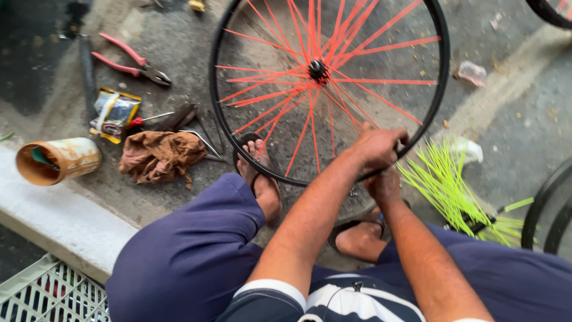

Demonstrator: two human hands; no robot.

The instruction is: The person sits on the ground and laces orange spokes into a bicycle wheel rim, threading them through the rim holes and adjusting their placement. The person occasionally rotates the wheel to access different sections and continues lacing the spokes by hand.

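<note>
Your fingers (390, 138) curl over the rim (438, 89) on your left hand (376, 146); your right hand (384, 186) grips beneath it. The wheel (328, 83) stands upright between your feet, green spokes (444, 185) just beside.

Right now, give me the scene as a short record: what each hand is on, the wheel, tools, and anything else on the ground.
left hand: gripping the wheel rim at its near edge
right hand: just below the rim, under the left hand; what it holds is hidden
wheel: black rim, orange spokes, near edge between the feet
feet: in sandals
tools: red-handled pliers far left
rag: brown, beside a rusty can
loose spokes: neon-yellow bundle, right of the hands
</note>
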